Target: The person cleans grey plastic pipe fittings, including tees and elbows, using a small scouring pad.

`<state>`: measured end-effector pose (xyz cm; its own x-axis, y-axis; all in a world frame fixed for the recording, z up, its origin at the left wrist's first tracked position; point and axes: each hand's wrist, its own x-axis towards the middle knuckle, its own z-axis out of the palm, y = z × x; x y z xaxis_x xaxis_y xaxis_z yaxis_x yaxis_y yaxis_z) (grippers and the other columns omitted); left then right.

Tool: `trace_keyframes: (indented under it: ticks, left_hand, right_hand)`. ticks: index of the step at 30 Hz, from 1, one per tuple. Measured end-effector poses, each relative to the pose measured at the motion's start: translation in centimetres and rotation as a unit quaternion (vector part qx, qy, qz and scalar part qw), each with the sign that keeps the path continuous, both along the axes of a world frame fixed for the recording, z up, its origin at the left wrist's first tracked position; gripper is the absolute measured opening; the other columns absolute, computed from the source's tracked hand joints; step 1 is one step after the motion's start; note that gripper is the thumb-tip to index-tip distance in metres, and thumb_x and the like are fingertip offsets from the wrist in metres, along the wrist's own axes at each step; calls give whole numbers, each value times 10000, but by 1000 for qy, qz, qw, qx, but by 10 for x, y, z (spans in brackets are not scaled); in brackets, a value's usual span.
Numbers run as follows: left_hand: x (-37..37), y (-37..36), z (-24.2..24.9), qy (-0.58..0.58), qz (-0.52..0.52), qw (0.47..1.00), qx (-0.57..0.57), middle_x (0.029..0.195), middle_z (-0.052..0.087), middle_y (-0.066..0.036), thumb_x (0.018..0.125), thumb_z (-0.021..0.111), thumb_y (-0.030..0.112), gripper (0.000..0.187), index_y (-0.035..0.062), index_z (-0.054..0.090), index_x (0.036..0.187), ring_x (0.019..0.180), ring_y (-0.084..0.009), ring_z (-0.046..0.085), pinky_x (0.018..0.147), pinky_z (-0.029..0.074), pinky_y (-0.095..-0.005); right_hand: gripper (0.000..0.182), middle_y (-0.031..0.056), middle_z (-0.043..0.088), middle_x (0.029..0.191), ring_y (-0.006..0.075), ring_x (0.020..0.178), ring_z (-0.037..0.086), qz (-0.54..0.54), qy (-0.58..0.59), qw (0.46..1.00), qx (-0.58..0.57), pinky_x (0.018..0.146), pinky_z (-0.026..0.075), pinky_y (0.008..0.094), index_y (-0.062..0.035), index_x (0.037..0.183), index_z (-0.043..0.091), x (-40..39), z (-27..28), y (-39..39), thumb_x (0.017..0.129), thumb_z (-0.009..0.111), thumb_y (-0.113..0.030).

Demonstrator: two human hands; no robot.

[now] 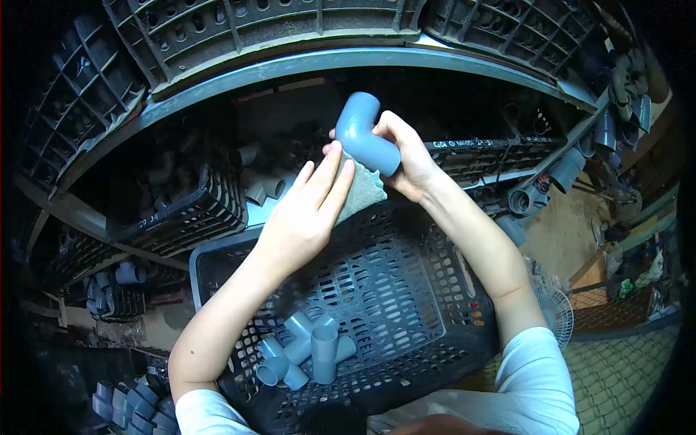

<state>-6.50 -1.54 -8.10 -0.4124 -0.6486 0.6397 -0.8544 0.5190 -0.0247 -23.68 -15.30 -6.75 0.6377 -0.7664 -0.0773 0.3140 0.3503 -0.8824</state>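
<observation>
My right hand point(412, 161) grips a grey plastic pipe elbow point(357, 129), held up above the far rim of a black basket. A pale green cloth point(365, 192) lies against the underside of the elbow. My left hand point(303, 212) has its fingers stretched along the cloth, pressing it to the fitting; its thumb is hidden. Down in the near left part of the black basket point(444, 293) lies a small heap of grey pipe fittings point(324, 355), some of them tees or elbows.
Ahead runs a metal shelf point(268, 72) with dark crates point(268, 22) on top and more crates point(210, 203) of fittings beneath. Loose fittings point(134, 402) are piled at the lower left. A white fan point(554, 312) stands beside my right arm.
</observation>
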Motion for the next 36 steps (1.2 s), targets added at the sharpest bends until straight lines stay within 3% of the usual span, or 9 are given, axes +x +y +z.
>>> trace_keyframes:
  ticks: [3, 9, 13, 16, 18, 22, 26, 31, 36]
  left_hand:
    - [2, -1, 11, -6, 20, 998, -54, 1497, 431, -321, 769, 575, -110, 655, -90, 479, 1417, 1318, -422, 537, 1071, 476, -519]
    - [-1, 2, 5, -14, 51, 998, -46, 1488, 470, -284, 841, 560, -54, 586, -66, 496, 1423, 1341, -378, 535, 1075, 470, -505]
    - [2, -2, 6, -33, 35, 998, -43, 1490, 483, -260, 859, 547, -42, 576, -52, 495, 1433, 1368, -356, 515, 1094, 449, -503]
    - [7, -7, 14, 14, 81, 993, -85, 1482, 492, -261, 813, 563, -94, 622, -74, 482, 1429, 1359, -373, 520, 1083, 453, -523]
    - [13, -5, 7, -11, 46, 996, -79, 1487, 500, -225, 871, 579, 59, 542, -57, 524, 1398, 1357, -343, 528, 1089, 446, -498]
    - [8, 3, 0, -101, -43, 993, -30, 1481, 530, -159, 912, 558, 104, 492, -6, 558, 1391, 1374, -309, 517, 1090, 442, -473]
    - [19, -8, 12, -56, 93, 990, -94, 1468, 537, -177, 873, 578, 97, 539, -10, 548, 1400, 1373, -317, 516, 1091, 442, -487]
    - [6, 5, -2, -98, -47, 994, -29, 1491, 526, -154, 894, 573, 77, 497, 23, 575, 1388, 1382, -278, 516, 1113, 428, -480]
    - [8, -3, 16, -57, 5, 997, -48, 1486, 526, -164, 879, 582, 84, 537, -9, 545, 1407, 1385, -311, 508, 1104, 432, -505]
  right_hand:
    - [207, 14, 615, 890, 128, 823, 601, -19, 67, 997, -43, 780, 499, 311, -134, 860, 602, 0, 11, 17, 912, 530, -321]
    - [277, 42, 637, 1014, 143, 920, 643, -27, 56, 998, -8, 838, 544, 379, -69, 1101, 589, 10, 2, 28, 1012, 474, -305]
    - [305, 30, 669, 1060, 141, 980, 681, -15, 73, 997, 17, 822, 589, 358, -102, 1141, 588, 14, -4, 34, 1069, 456, -368]
    - [284, 53, 659, 1052, 130, 916, 670, 49, 85, 995, 12, 779, 576, 346, -89, 1160, 591, 11, 0, 43, 1073, 416, -295]
    - [281, 45, 662, 1033, 130, 903, 672, 16, 87, 996, 9, 771, 576, 341, -91, 1139, 601, 13, -1, 40, 1071, 419, -293]
    - [251, 25, 678, 987, 118, 885, 676, -33, 80, 996, 34, 750, 579, 322, -92, 1088, 647, 13, -2, 31, 1055, 483, -280]
    - [259, 45, 689, 1033, 131, 901, 683, -18, 79, 997, 14, 720, 574, 311, -78, 1152, 647, 15, -7, 39, 1056, 512, -276]
    - [321, 109, 662, 1135, 178, 949, 692, -47, 68, 996, 24, 816, 591, 343, -41, 1267, 580, 18, -1, 43, 1059, 508, -275]
    - [338, 88, 645, 1193, 163, 1080, 660, -42, 54, 998, -1, 913, 559, 349, -50, 1283, 561, 17, -4, 45, 1091, 431, -296]
